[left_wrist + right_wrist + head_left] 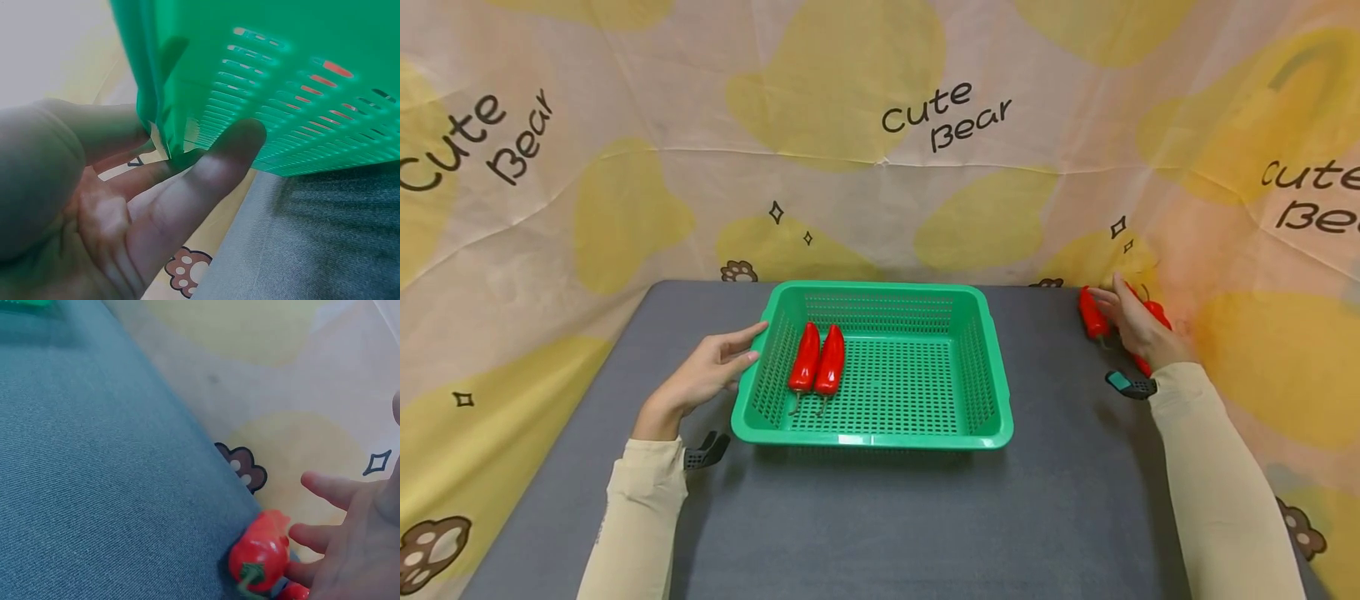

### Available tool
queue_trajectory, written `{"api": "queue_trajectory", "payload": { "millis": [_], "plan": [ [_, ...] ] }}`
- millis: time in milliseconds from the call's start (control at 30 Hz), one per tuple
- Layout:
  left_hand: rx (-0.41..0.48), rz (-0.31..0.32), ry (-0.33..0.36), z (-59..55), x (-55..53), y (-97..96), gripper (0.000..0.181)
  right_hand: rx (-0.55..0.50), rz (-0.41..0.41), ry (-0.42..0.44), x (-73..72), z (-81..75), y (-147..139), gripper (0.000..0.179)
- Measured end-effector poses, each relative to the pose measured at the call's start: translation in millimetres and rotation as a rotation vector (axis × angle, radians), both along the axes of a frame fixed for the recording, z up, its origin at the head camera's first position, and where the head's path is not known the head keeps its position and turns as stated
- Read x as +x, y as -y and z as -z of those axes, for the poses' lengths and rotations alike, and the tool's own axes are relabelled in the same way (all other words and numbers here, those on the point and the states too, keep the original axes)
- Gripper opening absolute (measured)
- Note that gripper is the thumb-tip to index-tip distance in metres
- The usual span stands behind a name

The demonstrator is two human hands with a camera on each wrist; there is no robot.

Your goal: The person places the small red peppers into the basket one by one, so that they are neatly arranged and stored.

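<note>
A green plastic basket [872, 440] with slotted walls sits on the grey table. Two red chili peppers [805, 358] lie side by side in its left part, stems toward the near side. My left hand [711, 367] holds the basket's left rim, with fingers against the slotted outer wall [312, 56] in the left wrist view. At the far right, my right hand [1142, 329] is among more red peppers, fingers extended. One pepper [259, 553] lies beside its fingertips, and others are partly hidden by the hand.
A patterned cloth [880, 158] with bear lettering hangs behind the table and along its sides. The grey tabletop [880, 525] extends in front of the basket and between it and the peppers at right. A dark strap [1131, 385] is on the right wrist.
</note>
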State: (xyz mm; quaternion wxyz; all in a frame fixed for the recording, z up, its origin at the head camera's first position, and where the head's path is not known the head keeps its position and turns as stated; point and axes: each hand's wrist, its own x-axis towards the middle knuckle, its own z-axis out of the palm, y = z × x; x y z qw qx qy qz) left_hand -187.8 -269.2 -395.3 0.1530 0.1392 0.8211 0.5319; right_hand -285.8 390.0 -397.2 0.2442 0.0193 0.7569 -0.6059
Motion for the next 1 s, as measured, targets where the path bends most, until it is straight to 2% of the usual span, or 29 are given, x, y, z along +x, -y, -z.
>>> {"api": "queue_trajectory", "payload": {
  "millis": [167, 300, 433, 567, 667, 833, 1000],
  "plan": [
    [0.0, 0.0, 0.002, -0.8, -0.2, 0.1, 0.06, 0.079, -0.045, -0.01, -1.6, -1.3, 1, 0.097],
    [-0.004, 0.0, 0.0, -1.4, -0.3, 0.1, 0.059, 0.162, -0.095, -0.05, -3.2, -1.4, 5, 0.096],
    [-0.015, -0.004, -0.002, -1.4, 0.3, 0.0, 0.059, 0.169, -0.122, -0.107, -6.6, 1.7, 10, 0.09],
    [-0.013, -0.003, 0.007, -1.4, 1.6, -0.5, 0.06, 0.167, -0.069, -0.135, -9.8, 7.1, 15, 0.069],
    [-0.012, -0.004, 0.01, -1.6, 2.6, -0.6, 0.06, 0.238, -0.043, -0.135, -11.4, 9.3, 17, 0.06],
    [-0.014, -0.003, -0.001, -1.1, 2.2, 0.0, 0.06, 0.35, -0.065, -0.162, -14.9, 14.2, 19, 0.062],
    [0.007, 0.006, 0.004, -1.5, 0.9, -0.1, 0.06, 0.392, -0.011, -0.183, -19.2, 24.3, 22, 0.07]
  ]
}}
